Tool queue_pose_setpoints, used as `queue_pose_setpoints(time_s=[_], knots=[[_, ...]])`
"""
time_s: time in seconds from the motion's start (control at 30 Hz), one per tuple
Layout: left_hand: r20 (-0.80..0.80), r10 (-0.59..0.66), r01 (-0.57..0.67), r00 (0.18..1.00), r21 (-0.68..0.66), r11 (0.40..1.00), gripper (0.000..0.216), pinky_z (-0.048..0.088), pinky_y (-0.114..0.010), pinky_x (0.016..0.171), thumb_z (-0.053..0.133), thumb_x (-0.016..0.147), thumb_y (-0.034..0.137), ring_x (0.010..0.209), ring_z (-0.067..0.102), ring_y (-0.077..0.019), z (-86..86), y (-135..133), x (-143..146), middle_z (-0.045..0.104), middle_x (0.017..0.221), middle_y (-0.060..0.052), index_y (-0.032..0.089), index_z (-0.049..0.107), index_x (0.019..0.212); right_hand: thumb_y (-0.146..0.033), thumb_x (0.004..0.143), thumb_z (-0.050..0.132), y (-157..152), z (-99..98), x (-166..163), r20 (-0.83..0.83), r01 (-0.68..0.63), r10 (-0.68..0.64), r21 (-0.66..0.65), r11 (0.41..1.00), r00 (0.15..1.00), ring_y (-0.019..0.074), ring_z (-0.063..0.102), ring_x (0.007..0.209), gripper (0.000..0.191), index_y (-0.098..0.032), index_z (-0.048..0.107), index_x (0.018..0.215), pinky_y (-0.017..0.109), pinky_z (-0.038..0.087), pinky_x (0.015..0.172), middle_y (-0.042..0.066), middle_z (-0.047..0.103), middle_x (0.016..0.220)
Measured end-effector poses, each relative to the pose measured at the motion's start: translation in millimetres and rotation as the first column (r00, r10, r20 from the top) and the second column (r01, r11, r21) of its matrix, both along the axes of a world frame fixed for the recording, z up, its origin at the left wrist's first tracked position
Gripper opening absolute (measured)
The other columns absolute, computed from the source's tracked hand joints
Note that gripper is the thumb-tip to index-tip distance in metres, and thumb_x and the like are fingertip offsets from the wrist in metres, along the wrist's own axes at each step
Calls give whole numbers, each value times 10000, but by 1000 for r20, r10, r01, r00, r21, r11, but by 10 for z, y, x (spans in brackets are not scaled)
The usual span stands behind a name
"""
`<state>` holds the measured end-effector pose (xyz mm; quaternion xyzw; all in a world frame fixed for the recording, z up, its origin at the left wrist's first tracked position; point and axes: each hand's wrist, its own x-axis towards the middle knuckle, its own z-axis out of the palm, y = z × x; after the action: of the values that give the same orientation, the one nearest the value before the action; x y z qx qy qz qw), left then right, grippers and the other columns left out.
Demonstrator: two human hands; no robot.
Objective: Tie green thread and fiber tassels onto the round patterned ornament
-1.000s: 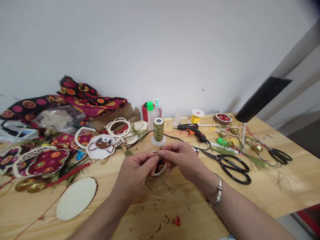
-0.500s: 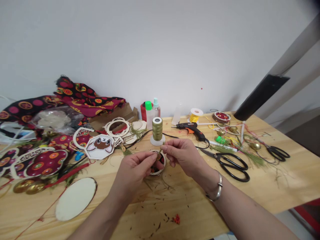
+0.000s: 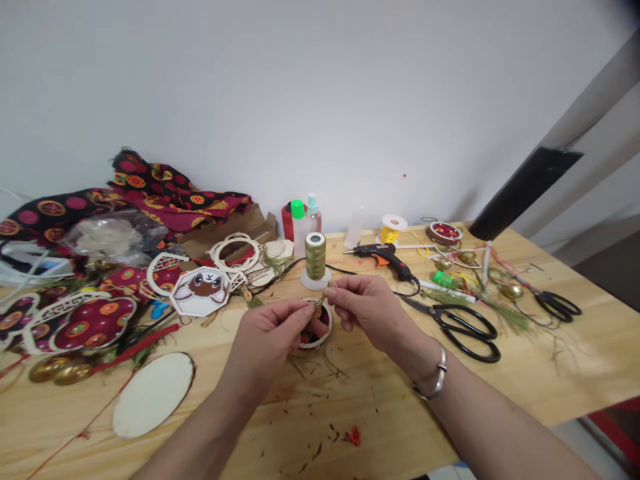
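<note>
My left hand [image 3: 273, 330] is closed in a pinch on a strand of olive-green thread [image 3: 320, 303]. The other end of this short stretch is pinched between the thumb and fingers of my right hand [image 3: 360, 307], which has a silver bangle at its wrist. Below the fingers, partly covered by my left hand, lies a round ornament [image 3: 325, 337] with a pale rim and dark patterned fabric inside. Loose green thread ends [image 3: 327, 367] trail on the table in front of it. Just behind my hands stands a spool of olive-green thread [image 3: 315, 259].
Black-handled scissors [image 3: 463, 327] and a glue gun [image 3: 383, 257] lie to the right, beside a yellow spool [image 3: 391, 230]. Fabric-covered ornaments [image 3: 95, 320] and patterned cloth [image 3: 165, 190] crowd the left. An oval wooden disc [image 3: 154, 395] lies front left. Bottles [image 3: 299, 227] stand by the wall.
Both hands stay almost in place, still pinching the thread. The view has shifted very slightly; nothing has been taken or let go.
</note>
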<state>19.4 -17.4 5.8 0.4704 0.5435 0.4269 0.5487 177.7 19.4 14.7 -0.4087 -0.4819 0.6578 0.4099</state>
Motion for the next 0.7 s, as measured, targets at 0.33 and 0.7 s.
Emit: queue_pose_setpoints(time_s=[0.33,0.7], knots=[[-31,17,-17,999,12,1000,234,267,-203,419,620,748,368,428,340,-58,52,-2,30,708,689,-56,148,701,739,-333,679,675,-1,6,-2,12,6,-6,14,1000,1000,29,375,349,272,-142,527,554,184,262,375,-79,447,424],[208,-117,129,971,-45,991,224,132,-225,416,541,811,314,412,276,-44,41,3,8,692,692,-73,124,629,730,-323,701,658,-1,0,7,32,-9,9,21,1000,999,35,381,361,272,-146,521,546,188,268,380,-72,460,429]])
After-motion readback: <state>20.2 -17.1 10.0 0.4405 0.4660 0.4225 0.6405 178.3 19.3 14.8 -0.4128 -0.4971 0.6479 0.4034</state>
